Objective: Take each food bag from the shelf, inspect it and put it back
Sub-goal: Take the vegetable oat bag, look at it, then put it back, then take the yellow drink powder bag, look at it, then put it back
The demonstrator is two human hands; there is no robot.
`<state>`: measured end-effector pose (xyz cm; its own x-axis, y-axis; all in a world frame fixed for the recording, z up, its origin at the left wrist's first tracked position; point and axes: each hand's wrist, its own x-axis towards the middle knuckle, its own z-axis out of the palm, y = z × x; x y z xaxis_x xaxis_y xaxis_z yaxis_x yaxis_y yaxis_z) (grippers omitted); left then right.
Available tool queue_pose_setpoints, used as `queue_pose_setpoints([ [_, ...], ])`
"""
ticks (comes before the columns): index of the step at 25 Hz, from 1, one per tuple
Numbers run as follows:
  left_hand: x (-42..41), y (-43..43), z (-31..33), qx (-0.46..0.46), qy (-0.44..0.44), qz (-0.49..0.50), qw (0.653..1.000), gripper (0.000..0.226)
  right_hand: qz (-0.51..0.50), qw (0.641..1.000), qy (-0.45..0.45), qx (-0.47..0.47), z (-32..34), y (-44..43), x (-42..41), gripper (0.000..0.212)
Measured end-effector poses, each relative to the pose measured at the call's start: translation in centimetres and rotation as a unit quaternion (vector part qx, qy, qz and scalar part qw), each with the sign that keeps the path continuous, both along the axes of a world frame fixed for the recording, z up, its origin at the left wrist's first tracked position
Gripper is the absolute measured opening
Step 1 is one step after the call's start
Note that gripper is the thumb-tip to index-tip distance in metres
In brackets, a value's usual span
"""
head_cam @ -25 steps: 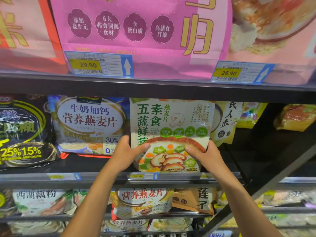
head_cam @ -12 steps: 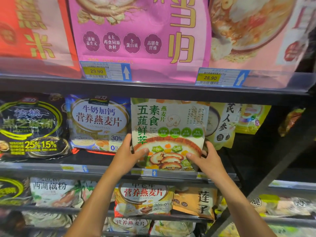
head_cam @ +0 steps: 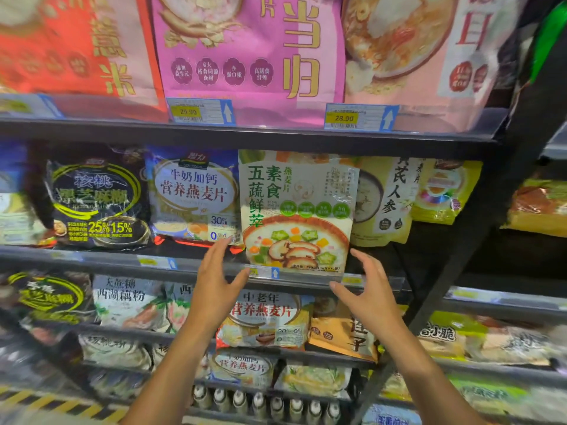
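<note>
A white and green food bag [head_cam: 296, 210] with a printed bowl of mushrooms and vegetables stands upright on the middle shelf [head_cam: 107, 259]. My left hand [head_cam: 217, 280] hangs open just below and left of the bag, fingers spread, not touching it. To the bag's lower right my right hand [head_cam: 366, 292] is open too, a small gap away from the bag's corner. Neither hand holds anything.
A blue and white oat bag [head_cam: 193, 194] and a black bag [head_cam: 95, 197] stand left of the food bag, a yellow bag [head_cam: 383, 197] right of it. Big red, pink and peach bags fill the top shelf. More bags and bottles sit on lower shelves. A dark post [head_cam: 491, 210] stands right.
Both hands let go of the white and green bag and drew back down toward me. The bag now stands alone on the middle shelf. The view shifted downward and to the right.
</note>
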<state>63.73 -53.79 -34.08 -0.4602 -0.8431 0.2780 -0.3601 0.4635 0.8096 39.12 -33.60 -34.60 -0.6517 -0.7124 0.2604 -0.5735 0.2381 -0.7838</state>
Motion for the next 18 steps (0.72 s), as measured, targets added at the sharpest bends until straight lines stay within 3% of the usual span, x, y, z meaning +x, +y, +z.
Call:
queue_pose_setpoints([
  [4, 2.1, 2.3, -0.3, -0.078, -0.062, -0.002, 0.995, 0.075, 0.001, 0.999, 0.039, 0.009, 0.0, 2.2, 2.7, 0.072],
  [10, 6.2, 5.0, -0.5, -0.171, -0.128, -0.033, 0.976, 0.081, -0.025, 0.991, 0.116, 0.060, 0.7, 4.7, 6.9, 0.082],
  [14, 9.2, 7.5, -0.8, -0.195, -0.158, -0.038, 0.967, 0.079, -0.040, 0.968, 0.229, 0.089, 0.8, 7.8, 10.8, 0.078],
  [18, 10.4, 10.4, -2.1, -0.193, -0.143, -0.080, 0.967, 0.076, -0.076, 0.967, 0.218, 0.106, 0.3, 12.0, 14.1, 0.075],
])
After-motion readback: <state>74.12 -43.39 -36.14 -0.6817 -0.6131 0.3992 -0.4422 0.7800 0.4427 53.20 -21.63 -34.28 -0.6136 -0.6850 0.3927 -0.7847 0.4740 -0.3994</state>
